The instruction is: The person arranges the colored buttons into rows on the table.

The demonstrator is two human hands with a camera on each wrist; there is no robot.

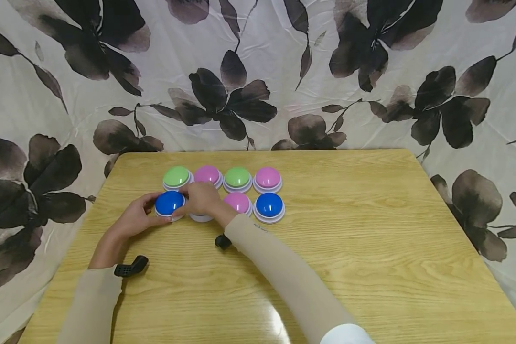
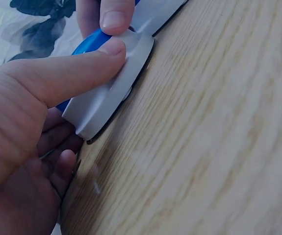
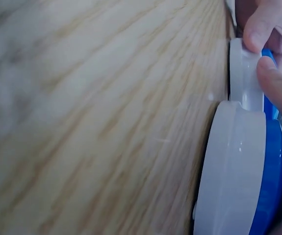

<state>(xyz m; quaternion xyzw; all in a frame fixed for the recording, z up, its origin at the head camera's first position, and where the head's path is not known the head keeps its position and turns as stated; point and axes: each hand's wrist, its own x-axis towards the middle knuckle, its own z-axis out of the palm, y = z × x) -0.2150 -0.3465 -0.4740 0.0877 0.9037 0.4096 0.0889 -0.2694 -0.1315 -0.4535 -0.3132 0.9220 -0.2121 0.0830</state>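
Observation:
At the left end of the front row, a blue dome push button point(image 1: 169, 203) on a white base stands on the table. My left hand point(image 1: 133, 217) grips it from the left, its thumb along the front of the base in the left wrist view. From the other side my right hand point(image 1: 201, 198) pinches the same button, thumb at the front and finger behind. Below the right hand is another button, mostly hidden in the head view by that hand; the right wrist view shows its blue dome point(image 3: 273, 171) and white base point(image 3: 231, 166), close against the held button.
Behind stands a row of a green button point(image 1: 176, 176), a pink button point(image 1: 206, 174), another green button point(image 1: 237, 177) and another pink button point(image 1: 268, 177). Rightward in the front row are a pink button point(image 1: 237, 202) and a blue button point(image 1: 269, 204). Floral cloth point(image 1: 284, 71) hangs behind the wooden table point(image 1: 370, 229).

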